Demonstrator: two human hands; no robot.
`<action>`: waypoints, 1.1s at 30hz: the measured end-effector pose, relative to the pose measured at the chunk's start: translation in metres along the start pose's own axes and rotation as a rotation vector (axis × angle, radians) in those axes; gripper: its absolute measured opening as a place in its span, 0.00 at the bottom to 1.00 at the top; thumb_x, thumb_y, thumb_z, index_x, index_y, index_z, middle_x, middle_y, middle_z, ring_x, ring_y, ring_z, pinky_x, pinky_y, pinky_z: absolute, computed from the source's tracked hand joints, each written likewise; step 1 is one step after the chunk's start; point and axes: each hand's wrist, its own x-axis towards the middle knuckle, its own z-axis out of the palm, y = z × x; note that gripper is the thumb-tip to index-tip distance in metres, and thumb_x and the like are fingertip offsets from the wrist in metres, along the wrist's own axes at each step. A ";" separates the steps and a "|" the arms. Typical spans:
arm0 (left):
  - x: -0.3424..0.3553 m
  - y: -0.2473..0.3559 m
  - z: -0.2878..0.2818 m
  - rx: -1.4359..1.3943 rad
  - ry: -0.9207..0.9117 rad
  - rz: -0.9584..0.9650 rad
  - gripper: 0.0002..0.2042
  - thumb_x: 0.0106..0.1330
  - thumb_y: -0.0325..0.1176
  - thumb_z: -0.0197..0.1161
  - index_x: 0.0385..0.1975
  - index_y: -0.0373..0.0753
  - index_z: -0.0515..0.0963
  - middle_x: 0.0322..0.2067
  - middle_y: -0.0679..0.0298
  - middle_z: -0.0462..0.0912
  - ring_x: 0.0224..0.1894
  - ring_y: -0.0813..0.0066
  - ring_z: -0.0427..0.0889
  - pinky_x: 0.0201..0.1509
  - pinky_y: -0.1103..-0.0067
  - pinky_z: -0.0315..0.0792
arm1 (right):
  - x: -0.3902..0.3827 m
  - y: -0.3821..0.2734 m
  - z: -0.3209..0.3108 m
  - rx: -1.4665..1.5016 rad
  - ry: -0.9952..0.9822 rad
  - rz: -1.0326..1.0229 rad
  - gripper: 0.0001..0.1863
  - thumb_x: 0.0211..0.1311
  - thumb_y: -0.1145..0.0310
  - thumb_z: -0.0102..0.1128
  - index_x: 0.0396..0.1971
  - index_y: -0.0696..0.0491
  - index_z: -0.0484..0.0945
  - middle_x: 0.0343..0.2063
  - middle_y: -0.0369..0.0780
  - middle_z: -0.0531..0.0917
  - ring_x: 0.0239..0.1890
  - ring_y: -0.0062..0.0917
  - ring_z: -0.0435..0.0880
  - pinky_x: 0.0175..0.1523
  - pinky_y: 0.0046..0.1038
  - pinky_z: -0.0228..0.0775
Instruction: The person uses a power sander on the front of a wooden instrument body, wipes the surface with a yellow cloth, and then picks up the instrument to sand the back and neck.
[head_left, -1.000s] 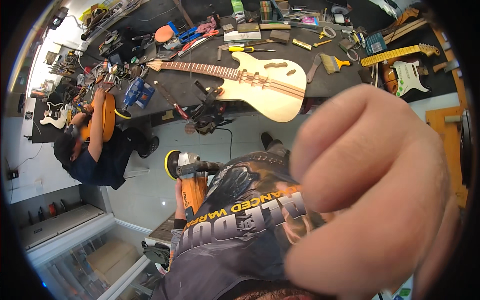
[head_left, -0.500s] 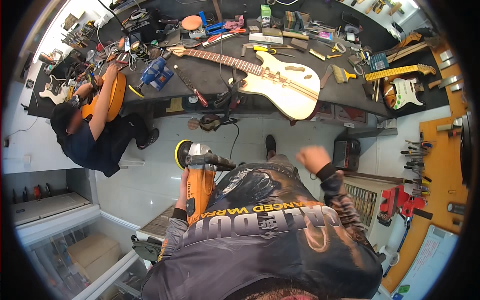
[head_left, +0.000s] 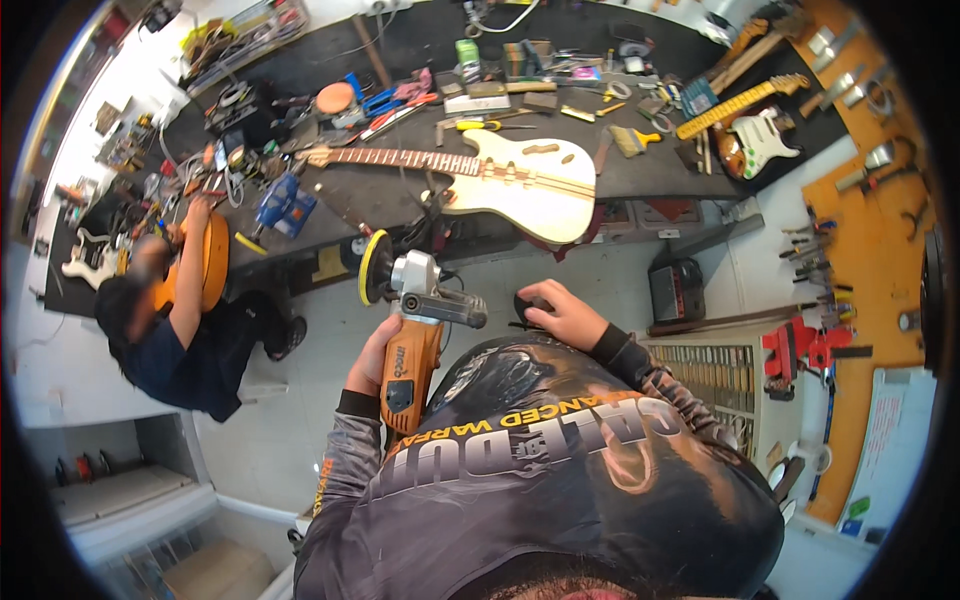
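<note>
My left hand (head_left: 372, 355) grips an orange angle polisher (head_left: 410, 365), whose head carries a round yellow-edged pad (head_left: 376, 267) turned sideways and a dark side handle. My right hand (head_left: 558, 316) is low at my waist, right of the polisher, with loosely bent fingers and nothing visible held in them; a dark shoe shows behind the fingertips. Above both hands, a pale unfinished electric guitar body (head_left: 535, 200) with an attached neck lies on the dark workbench (head_left: 640, 180).
A co-worker (head_left: 175, 350) bends over an orange guitar (head_left: 210, 265) at left. Tools crowd the bench, beside a sunburst guitar (head_left: 750, 140) and a blue drill (head_left: 285, 205). At right are a pegboard (head_left: 860, 270), red vise (head_left: 790, 350) and black box (head_left: 672, 290) on the floor.
My right hand has dropped from close before the camera to my waist and moved leftward. The polisher in my left hand has risen slightly and shifted right.
</note>
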 end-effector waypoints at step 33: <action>0.725 -0.075 0.405 0.686 0.338 0.484 0.37 0.62 0.49 0.76 0.56 0.28 0.62 0.53 0.35 0.78 0.55 0.37 0.82 0.58 0.59 0.76 | 0.200 0.389 -0.463 0.757 0.257 0.382 0.41 0.39 0.83 0.58 0.64 0.58 0.67 0.49 0.43 0.80 0.48 0.31 0.84 0.44 0.26 0.80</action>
